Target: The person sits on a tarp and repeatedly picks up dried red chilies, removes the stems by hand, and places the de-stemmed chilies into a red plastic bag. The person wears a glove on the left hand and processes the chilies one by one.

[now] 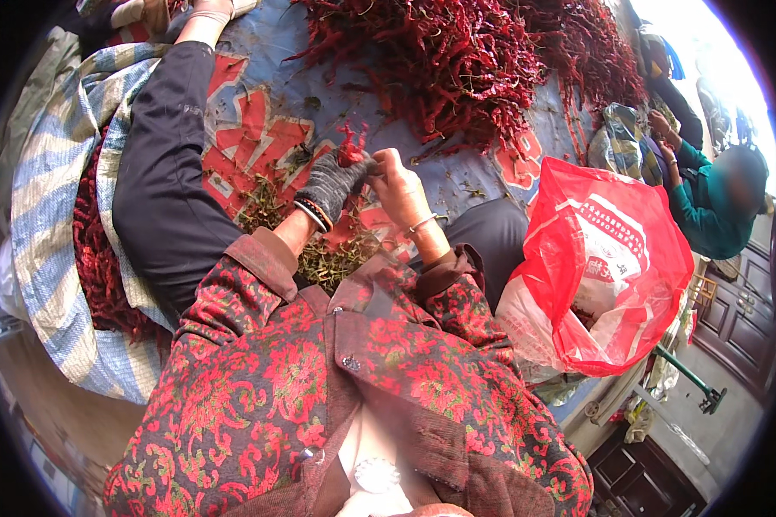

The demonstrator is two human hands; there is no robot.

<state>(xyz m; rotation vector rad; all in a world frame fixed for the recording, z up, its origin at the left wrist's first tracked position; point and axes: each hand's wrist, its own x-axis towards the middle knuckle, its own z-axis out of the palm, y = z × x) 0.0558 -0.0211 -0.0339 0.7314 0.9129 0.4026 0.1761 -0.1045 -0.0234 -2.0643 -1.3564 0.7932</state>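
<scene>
The gloved left hand [332,183] clenches red chillies [350,146]. The bare right hand [397,185] pinches the same bunch, its grip closed. A chilli heap [440,60] lies beyond.

**Two hands meet, fingers pinched together**

Both forearms come up from the lower edge in red floral sleeves with brown cuffs, angling toward each other. The left hand [332,183] wears a dark grey knitted glove, with bangles at the wrist, and its fingers curl closed, pointing to the right. The right hand [397,185] is bare, a thin bracelet on its wrist, its fingers bent and pinched shut up against the gloved fingertips. The two hands touch at the fingers, wrists apart.
</scene>
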